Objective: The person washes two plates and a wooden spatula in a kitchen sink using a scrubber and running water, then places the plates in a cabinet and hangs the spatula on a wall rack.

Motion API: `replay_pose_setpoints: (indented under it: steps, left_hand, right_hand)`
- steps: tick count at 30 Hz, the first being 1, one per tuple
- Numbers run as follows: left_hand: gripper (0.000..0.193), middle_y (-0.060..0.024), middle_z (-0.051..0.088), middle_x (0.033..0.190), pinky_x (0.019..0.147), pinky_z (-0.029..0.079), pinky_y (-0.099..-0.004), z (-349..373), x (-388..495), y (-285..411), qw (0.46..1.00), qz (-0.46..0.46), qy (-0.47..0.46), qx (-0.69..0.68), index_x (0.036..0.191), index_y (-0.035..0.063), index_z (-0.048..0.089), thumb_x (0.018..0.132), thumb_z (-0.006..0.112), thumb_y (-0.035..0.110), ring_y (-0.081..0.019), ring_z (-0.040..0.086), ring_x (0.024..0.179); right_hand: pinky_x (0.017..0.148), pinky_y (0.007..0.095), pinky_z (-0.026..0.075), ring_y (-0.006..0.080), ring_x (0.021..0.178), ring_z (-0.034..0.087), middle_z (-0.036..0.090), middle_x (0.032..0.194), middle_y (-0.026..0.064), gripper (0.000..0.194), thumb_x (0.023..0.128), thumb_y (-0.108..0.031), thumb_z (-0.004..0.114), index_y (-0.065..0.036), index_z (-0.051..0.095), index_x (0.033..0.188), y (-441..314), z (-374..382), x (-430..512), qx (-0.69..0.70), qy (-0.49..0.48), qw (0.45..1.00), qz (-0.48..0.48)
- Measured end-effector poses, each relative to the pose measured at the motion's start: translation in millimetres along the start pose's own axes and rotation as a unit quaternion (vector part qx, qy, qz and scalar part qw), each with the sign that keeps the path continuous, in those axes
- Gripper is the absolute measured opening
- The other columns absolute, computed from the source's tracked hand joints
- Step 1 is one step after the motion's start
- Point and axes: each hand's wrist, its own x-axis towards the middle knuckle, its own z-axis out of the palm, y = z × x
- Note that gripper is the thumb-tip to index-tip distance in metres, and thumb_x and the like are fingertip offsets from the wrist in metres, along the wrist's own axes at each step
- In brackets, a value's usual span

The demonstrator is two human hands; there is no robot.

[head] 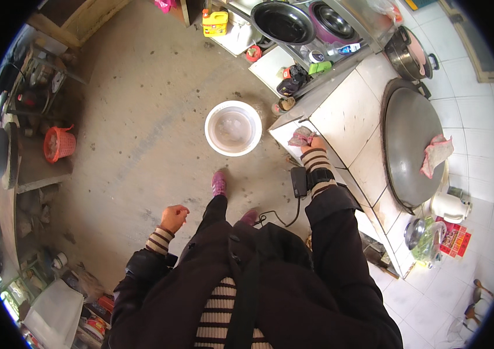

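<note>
My right hand (313, 144) grips a crumpled greyish-pink cloth (302, 136) against the white-tiled side of the stove counter (338, 109), near its front corner. My left hand (174, 218) hangs over the floor at the lower left with its fingers loosely curled, and nothing shows in it. A white basin (233, 128) holding cloudy water stands on the floor ahead of my feet, left of the right hand. On the counter a large round metal wok lid (410, 144) lies over the cooking place, with a second pinkish cloth (437, 155) on it.
Shelves with a black basin (283, 22) and a yellow jug (215, 23) stand at the top. At the left, a red plastic basket (59, 144) sits on a low shelf. A pot (408, 54) and a white kettle (450, 207) are by the lid. A black cable (288, 224) hangs near my right sleeve.
</note>
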Motion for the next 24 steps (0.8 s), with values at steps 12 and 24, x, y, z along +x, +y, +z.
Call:
replay_pose_setpoints:
  steps: [12,24]
  left_hand:
    - [0.017,-0.0047,0.056,0.055,0.045,0.043,-0.0242,16.4,1.0,12.0,0.998,0.025,-0.008,0.061,0.077,0.0007,0.062,0.076,0.051,0.014,-0.0109,0.053,0.048]
    - [0.018,-0.0058,0.056,0.053,0.044,0.044,-0.0252,26.4,25.0,37.5,0.995,0.022,-0.048,0.083,0.074,0.0005,0.062,0.074,0.053,0.016,-0.0123,0.055,0.046]
  right_hand:
    - [0.082,0.0378,0.046,0.0236,0.092,0.054,0.054,0.102,0.0122,0.021,0.086,-0.005,0.038,-0.001,0.049,0.103,56.3,-98.8,-67.3,0.815,0.009,0.579,-0.039]
    - [0.06,0.0258,0.047,0.0124,0.068,0.053,0.055,0.08,0.0035,0.017,0.079,-0.005,0.053,0.0,0.051,0.095,55.1,-45.7,-104.9,0.726,-0.038,0.683,0.072]
